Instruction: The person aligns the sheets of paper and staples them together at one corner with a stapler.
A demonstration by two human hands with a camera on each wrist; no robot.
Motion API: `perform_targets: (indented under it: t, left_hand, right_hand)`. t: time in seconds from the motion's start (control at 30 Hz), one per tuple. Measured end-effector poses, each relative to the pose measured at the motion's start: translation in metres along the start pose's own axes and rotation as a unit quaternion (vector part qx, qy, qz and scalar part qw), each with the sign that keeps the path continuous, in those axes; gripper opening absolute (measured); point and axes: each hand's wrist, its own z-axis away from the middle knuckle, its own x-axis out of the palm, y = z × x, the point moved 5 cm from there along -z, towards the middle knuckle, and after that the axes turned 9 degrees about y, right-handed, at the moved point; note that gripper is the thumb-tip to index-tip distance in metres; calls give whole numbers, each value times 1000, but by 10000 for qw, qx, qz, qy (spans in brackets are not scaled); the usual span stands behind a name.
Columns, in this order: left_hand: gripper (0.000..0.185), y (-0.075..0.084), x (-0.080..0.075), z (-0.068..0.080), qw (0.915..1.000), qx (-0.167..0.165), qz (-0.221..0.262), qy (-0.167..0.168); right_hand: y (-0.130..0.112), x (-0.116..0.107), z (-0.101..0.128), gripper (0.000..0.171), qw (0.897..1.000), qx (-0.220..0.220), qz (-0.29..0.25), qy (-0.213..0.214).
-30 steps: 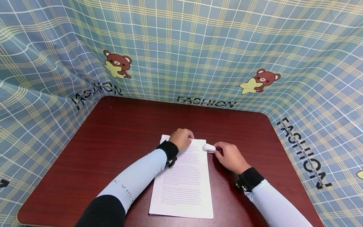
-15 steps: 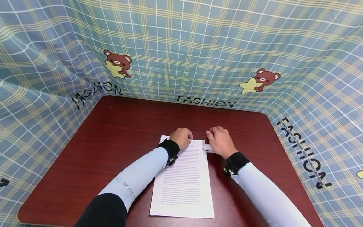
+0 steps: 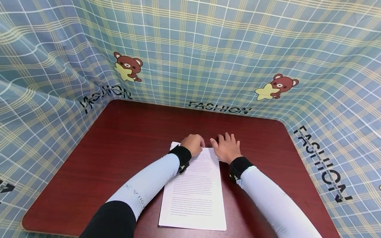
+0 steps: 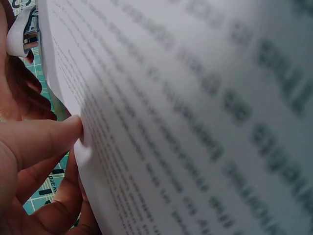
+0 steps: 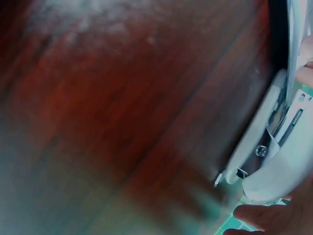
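head view: on a dark red surface (image 3: 125, 138), the left hand (image 3: 193, 144) pinches the paper stack's (image 3: 194, 195) far edge; the right hand (image 3: 227, 147), fingers flat, covers a white stapler (image 5: 266, 147). left wrist view: thumb (image 4: 44, 137) presses the lifted sheets. right wrist view: the stapler's mouth takes the paper's corner.

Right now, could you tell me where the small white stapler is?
The small white stapler sits under the right hand at the top right corner of the printed white paper sheets, hidden in the head view, beside the left hand.
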Motion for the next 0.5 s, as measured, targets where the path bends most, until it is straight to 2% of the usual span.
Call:
perform_targets:
  t: [0.3, 0.5]
  left_hand:
    - [8, 1, 4, 0, 10000, -15, 33, -25]
    - [10, 3, -3, 4, 10000, -9, 26, 2]
  right_hand:
    - [3, 9, 2, 86, 9982, 343, 42, -496]
    - [1, 12, 0, 85, 9976, 401, 288, -480]
